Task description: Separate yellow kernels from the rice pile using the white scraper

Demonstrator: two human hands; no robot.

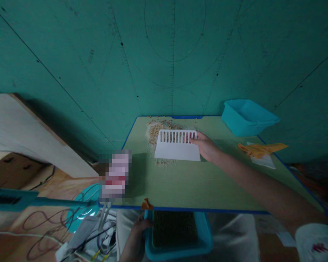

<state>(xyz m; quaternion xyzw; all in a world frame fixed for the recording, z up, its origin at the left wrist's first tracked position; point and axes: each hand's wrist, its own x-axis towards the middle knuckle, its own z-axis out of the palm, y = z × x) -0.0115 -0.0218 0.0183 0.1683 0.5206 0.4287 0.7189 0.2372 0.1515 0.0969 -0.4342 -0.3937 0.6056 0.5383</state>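
Right hand (207, 147) pinched a scraper (177, 151) over grain (153, 132) near the worktop's (188, 187) far edge; scraping called for steadiness; left hand (136, 234) seemingly gripped the lower tub (177, 253).

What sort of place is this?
Possibly a makeshift work corner indoors: a small table with scattered grains stands by a green wall, and loose cables lie on the floor.

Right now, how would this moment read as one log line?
right hand: holds white slotted plate; left hand: at left edge of lower blue tub; tan grains: scattered on table
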